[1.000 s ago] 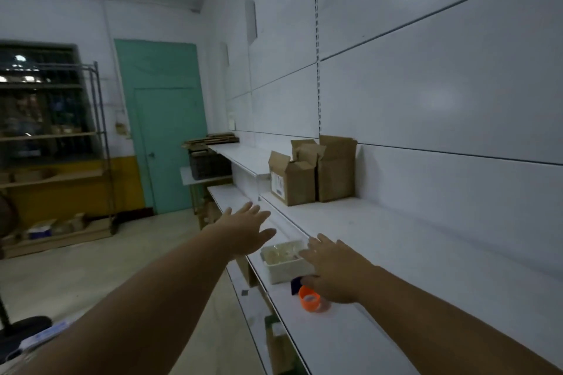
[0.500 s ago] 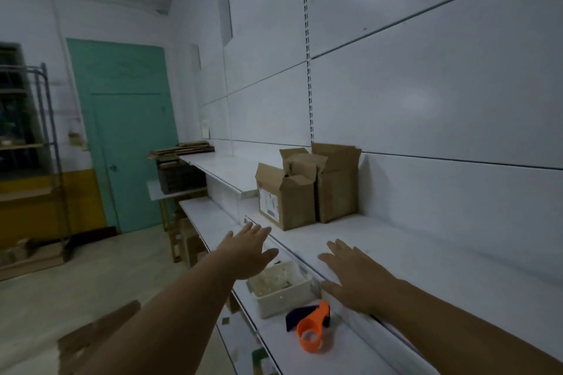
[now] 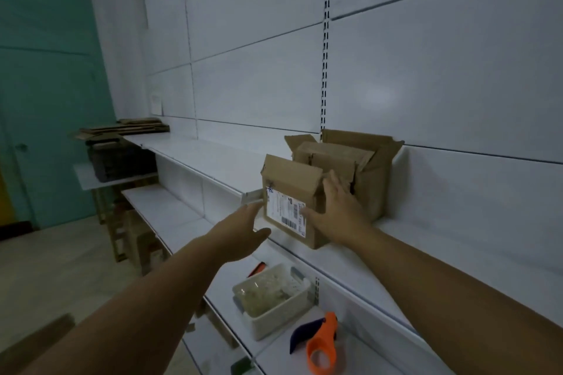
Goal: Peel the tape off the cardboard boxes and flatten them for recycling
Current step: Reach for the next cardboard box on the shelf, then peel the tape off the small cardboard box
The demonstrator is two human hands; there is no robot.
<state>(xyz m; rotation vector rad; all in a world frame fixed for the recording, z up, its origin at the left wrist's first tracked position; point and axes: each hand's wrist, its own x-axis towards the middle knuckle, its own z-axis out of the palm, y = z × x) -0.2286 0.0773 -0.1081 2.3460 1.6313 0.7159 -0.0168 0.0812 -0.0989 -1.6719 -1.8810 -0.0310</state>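
Observation:
A small brown cardboard box (image 3: pixel 292 183) with a white shipping label stands at the front of the upper white shelf (image 3: pixel 426 256). Behind it a larger box (image 3: pixel 370 179) with raised flaps leans by the wall. My right hand (image 3: pixel 335 210) rests flat against the small box's right side, thumb across the label. My left hand (image 3: pixel 243 230) reaches its lower left corner with fingers spread, fingertips hidden behind the box edge. Whether either hand grips firmly is unclear.
On the lower shelf sit a white plastic tub (image 3: pixel 274 298) of scraps and an orange tape dispenser (image 3: pixel 320 344). Flattened cardboard (image 3: pixel 122 128) is stacked on the far shelf above a dark crate (image 3: pixel 118 161). A teal door (image 3: pixel 45 100) stands at left.
Both hands have moved forward and up from over the lower shelf to the small labelled box. My view has come closer to the boxes.

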